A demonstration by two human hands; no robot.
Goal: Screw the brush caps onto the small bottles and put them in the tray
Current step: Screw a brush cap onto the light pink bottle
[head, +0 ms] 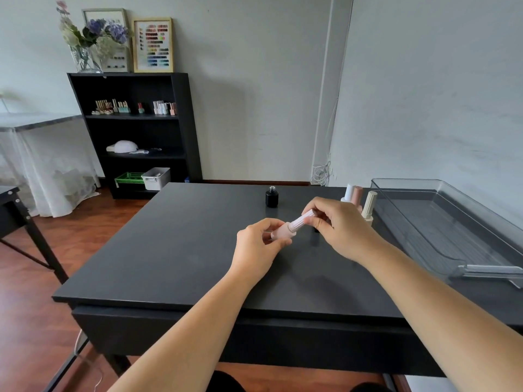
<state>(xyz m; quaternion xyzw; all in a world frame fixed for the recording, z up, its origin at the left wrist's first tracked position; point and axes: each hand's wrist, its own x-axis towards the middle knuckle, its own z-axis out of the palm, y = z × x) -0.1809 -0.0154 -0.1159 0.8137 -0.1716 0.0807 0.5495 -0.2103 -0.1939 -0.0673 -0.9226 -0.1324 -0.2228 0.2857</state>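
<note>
Twisting a ribbed pink cap [301, 220] onto a small pink bottle [281, 232], a person works above the middle of a black table [169, 250], both forearms reaching in from the near edge. The left hand [259, 246] pinches the bottle between thumb and fingertips, while the right hand [339, 224] closes its fingers around the upper end of the cap. The pair is held tilted, clear of the tabletop. Behind the hands, a black bottle [272, 197] stands upright with its threaded neck bare. To the right, three capped bottles, one white [348, 192], one pink [358, 196] and one cream [369, 206], stand just beside the clear plastic tray [402, 205], which appears to hold nothing so far. Judging from the angle of the pair, the main risk is a cap started crooked on the thread, which would bind or sit loose. A light fingertip hold on so small a bottle could also let it slip and drop to the table. Reaching toward the tray from here might knock over the capped bottles standing in the way
</note>
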